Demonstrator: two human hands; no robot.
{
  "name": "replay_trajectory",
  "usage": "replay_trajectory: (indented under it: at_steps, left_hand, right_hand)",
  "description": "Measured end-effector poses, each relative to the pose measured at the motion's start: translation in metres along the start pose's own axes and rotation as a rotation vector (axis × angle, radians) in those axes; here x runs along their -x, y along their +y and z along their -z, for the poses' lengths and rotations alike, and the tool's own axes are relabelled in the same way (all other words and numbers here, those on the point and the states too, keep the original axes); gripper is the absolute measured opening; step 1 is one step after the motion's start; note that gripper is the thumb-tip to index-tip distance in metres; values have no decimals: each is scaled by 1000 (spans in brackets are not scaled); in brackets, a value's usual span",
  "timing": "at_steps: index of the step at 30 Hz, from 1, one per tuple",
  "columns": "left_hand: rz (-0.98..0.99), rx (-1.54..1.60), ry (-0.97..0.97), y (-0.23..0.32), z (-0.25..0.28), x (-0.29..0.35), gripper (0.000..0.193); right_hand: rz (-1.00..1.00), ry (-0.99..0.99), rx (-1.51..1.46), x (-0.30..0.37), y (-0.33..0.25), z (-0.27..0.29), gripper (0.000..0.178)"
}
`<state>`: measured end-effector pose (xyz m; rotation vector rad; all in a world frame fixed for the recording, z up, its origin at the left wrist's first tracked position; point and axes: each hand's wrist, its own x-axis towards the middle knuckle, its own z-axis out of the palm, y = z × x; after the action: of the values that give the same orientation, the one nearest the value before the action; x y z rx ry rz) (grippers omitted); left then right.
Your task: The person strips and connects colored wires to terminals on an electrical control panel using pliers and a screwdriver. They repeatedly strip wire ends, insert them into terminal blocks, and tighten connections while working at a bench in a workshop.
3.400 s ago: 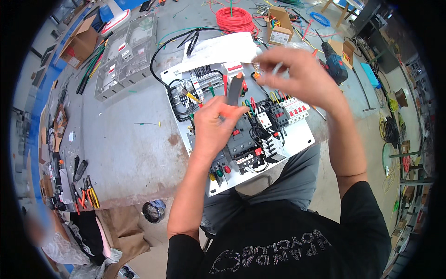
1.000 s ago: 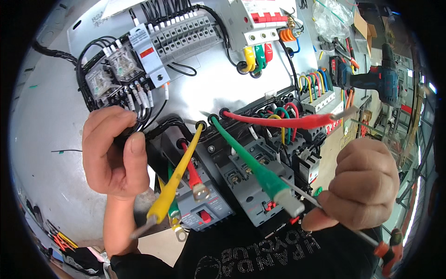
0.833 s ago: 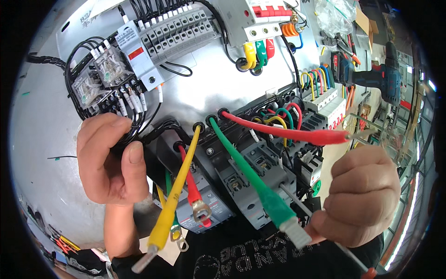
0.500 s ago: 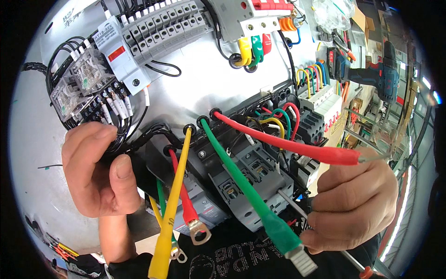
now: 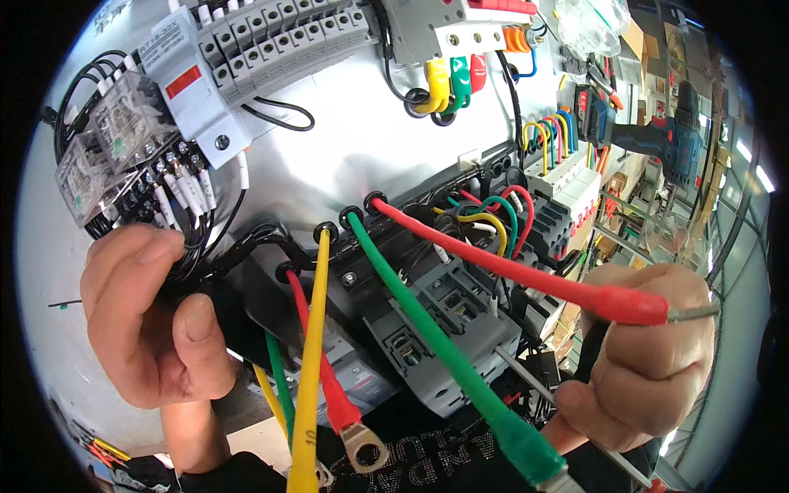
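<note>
The right hand (image 5: 649,370) grips a screwdriver (image 5: 528,375), its tip left of the fingers by a grey breaker (image 5: 485,330); likely light, stiff, slick-shafted, surest at the handle (image 5: 657,486) below them. Left hand (image 5: 144,329) curls beside black wires (image 5: 198,245); holding any, I can't tell.

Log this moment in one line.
left hand: at black wires, grip unclear | right hand: holding screwdriver, tip at grey electrical unit | red cable: in front of right hand
</note>
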<state>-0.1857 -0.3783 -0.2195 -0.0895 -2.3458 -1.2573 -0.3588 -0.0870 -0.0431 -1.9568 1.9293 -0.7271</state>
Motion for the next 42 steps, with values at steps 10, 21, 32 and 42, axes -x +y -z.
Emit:
replay_trajectory:
  at_steps: [10, 21, 32, 42]
  left_hand:
    - [60, 15, -50, 4, 3, 3, 37]
    - [-37, 52, -145, -4, 10, -3, 37]
    - [-18, 81, -117, -5, 11, -2, 37]
    - [62, -7, -91, 5, 10, 4, 40]
  right_hand:
    - [3, 168, -322, -2, 7, -19, 21]
    - [146, 459, -397, -20, -2, -33, 21]
    - [132, 511, -497, -31, -38, 9, 6]
    - [203, 610, -614, -19, -17, -6, 9]
